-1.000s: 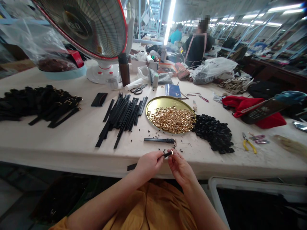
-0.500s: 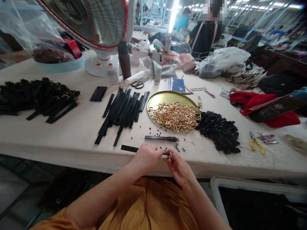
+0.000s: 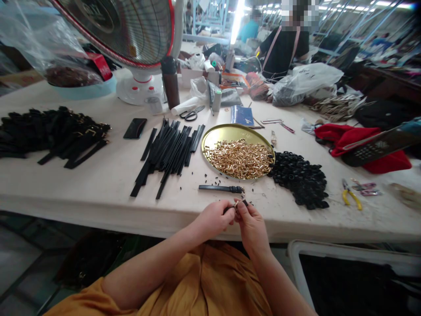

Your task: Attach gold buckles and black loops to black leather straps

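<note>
Fingers point(image 3: 226, 205) of the left hand point(image 3: 210, 218) are closed on a black strap point(image 3: 229, 209), and those of the right hand point(image 3: 254, 224) pinch it close to a small gold buckle point(image 3: 236, 205) (just where each fingertip presses is too small to make out). Both hands are close together at the front edge of the bench point(image 3: 108, 188), with the strap and buckle between them. Just beyond the hands, a second strap point(image 3: 217, 188) lies flat with its buckle end to the right, and tiny black bits point(image 3: 180, 188) are scattered about it.

Behind that, a round gold tray point(image 3: 226, 131) holds a heap of small gold pieces point(image 3: 241, 160). A pile of black loops point(image 3: 299, 180) sits against the tray's right side, with yellow-handled pliers point(image 3: 352, 201) farther right. Left of the tray lies a stack of black strips point(image 3: 171, 151), and well apart from it, farther left, a big heap of buckled straps point(image 3: 59, 136). Scissors point(image 3: 192, 115) lie behind the strips, near a dark bottle point(image 3: 170, 87) and a large fan point(image 3: 149, 39).
</note>
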`<action>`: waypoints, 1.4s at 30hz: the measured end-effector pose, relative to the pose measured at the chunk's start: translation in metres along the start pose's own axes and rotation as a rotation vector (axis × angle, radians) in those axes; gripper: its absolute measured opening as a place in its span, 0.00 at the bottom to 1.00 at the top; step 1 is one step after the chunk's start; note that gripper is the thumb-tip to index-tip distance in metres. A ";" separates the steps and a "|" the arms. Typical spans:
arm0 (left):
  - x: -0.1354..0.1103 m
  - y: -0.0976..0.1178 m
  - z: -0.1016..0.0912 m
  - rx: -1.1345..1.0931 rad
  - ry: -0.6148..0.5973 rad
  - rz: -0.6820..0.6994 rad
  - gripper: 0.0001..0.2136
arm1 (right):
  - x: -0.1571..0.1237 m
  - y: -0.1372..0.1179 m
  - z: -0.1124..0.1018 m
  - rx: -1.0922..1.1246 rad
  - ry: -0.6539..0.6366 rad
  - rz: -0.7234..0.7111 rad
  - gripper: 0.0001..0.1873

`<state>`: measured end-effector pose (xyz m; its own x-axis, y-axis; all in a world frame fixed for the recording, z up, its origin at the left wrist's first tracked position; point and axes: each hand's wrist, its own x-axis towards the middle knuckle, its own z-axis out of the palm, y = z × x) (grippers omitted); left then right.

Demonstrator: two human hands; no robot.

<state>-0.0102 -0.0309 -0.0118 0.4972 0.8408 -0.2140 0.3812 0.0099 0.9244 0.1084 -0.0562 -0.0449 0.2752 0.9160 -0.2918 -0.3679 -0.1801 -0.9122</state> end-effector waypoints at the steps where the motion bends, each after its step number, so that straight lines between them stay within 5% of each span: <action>1: -0.002 -0.001 -0.001 -0.014 -0.021 -0.032 0.10 | 0.001 -0.002 -0.001 0.021 0.011 0.009 0.18; 6: -0.009 -0.001 -0.004 -0.075 -0.034 -0.029 0.09 | -0.001 -0.010 -0.001 0.105 0.022 0.043 0.18; 11: -0.010 0.001 -0.003 -0.208 -0.037 -0.035 0.10 | -0.012 -0.003 0.003 -0.085 -0.072 -0.006 0.16; 18: -0.008 -0.003 -0.002 -0.402 -0.033 -0.210 0.07 | -0.013 -0.008 -0.002 -0.303 0.009 -0.143 0.17; 28: -0.001 -0.001 -0.005 -0.452 -0.066 -0.199 0.06 | 0.004 -0.013 0.001 0.157 -0.141 0.324 0.17; 31: 0.000 0.001 -0.004 -0.422 -0.048 -0.212 0.05 | 0.002 -0.016 -0.003 0.052 -0.157 0.224 0.16; 38: -0.005 -0.004 0.004 -0.234 0.020 -0.130 0.09 | -0.007 -0.021 -0.008 -0.547 0.002 -0.296 0.10; 42: -0.009 -0.005 -0.001 -0.157 0.027 -0.054 0.11 | -0.007 -0.026 -0.008 -0.445 -0.166 -0.196 0.12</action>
<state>-0.0171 -0.0377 -0.0145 0.4571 0.8513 -0.2578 0.2792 0.1379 0.9503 0.1231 -0.0606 -0.0220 0.1435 0.9859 -0.0864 0.1006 -0.1014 -0.9897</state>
